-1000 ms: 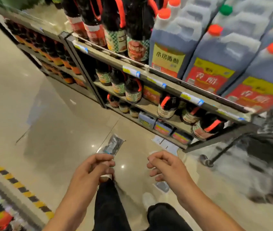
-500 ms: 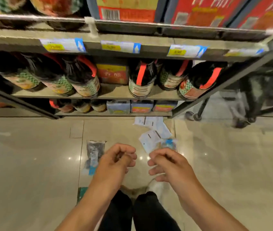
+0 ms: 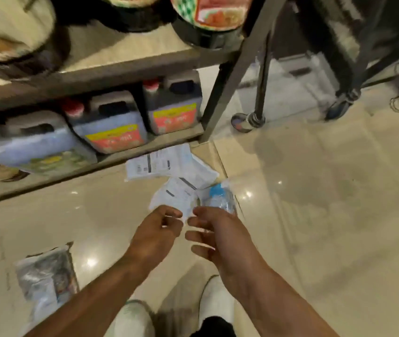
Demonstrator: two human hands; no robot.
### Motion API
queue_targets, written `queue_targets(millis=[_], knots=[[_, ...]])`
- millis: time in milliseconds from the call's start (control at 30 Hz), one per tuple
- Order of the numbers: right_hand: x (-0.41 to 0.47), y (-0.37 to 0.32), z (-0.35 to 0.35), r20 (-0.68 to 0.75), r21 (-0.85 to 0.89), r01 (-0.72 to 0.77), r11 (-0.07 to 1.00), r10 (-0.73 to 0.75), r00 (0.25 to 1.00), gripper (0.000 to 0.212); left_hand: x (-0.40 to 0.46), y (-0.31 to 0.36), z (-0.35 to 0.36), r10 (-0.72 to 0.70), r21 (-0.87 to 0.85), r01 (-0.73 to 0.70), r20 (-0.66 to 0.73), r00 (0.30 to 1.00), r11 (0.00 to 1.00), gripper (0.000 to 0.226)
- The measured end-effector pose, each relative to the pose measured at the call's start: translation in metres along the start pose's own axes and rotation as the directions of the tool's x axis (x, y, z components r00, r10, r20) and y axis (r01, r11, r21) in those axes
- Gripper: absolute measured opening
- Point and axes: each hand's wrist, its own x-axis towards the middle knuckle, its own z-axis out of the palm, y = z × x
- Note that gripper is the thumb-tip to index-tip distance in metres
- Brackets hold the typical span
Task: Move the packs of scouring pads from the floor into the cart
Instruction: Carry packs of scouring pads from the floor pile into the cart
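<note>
Reaching: both hands come down toward a cluster of packs on the glossy floor tiles (image 3: pixel 315 215), beside the bottom shelf (image 3: pixel 84 171).
Left hand (image 3: pixel 155 235): fingers loosely curled, nothing visibly held; it hangs over the near edge of the white packs (image 3: pixel 169 166).
Right hand (image 3: pixel 218 235): fingers relaxed and slightly spread, nothing in its hold; its fingertips lie just short of the clear pack (image 3: pixel 219 197).
Packs, centre: several flat white-backed packets with dark print, overlapping one another, one edge against the shelf foot; the clear pack with a blue patch lies at their right.
Pack, lower left: a dark grey pack (image 3: pixel 46 276) in shiny film lies apart from the rest, near the left forearm.
Cart: only a wheel (image 3: pixel 244 119) and dark frame legs show at upper right; the basket is out of view.
Risk, slip: the film looks slick, so a shallow pinch could let a pack slide on the polished tile.
Risk, overlap: lifting one packet may drag or scatter its neighbours.
Risk, omission: the separate grey pack could be overlooked.
Risk, blur: motion smear hides exact fingertip contact.
</note>
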Motion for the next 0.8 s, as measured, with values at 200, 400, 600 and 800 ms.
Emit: queue_targets(millis=[200, 400, 600, 800], knots=[[0.151, 0.040, -0.045, -0.203, -0.085, 0.008, 0.996, -0.025, 0.979, 0.020, 0.161, -0.060, 0.044, 0.088, 0.310, -0.058, -0.083, 0.993, 0.949, 0.047], [0.247, 0.096, -0.063, -0.353, -0.279, -0.047, 0.959, -0.057, 0.934, 0.032, 0.249, -0.111, 0.057, 0.197, 0.595, -0.128, -0.051, 0.979, 0.794, 0.080], [0.293, 0.117, -0.076, -0.455, -0.578, -0.082, 0.812, -0.237, 0.858, 0.082, 0.269, -0.118, 0.055, 0.193, 0.569, -0.034, -0.221, 0.956, 0.821, 0.093], [0.304, 0.128, -0.088, -0.478, -0.522, -0.222, 0.824, -0.067, 0.876, 0.064, 0.256, -0.116, 0.052, -0.096, 0.433, 0.159, -0.164, 0.982, 0.888, 0.083]])
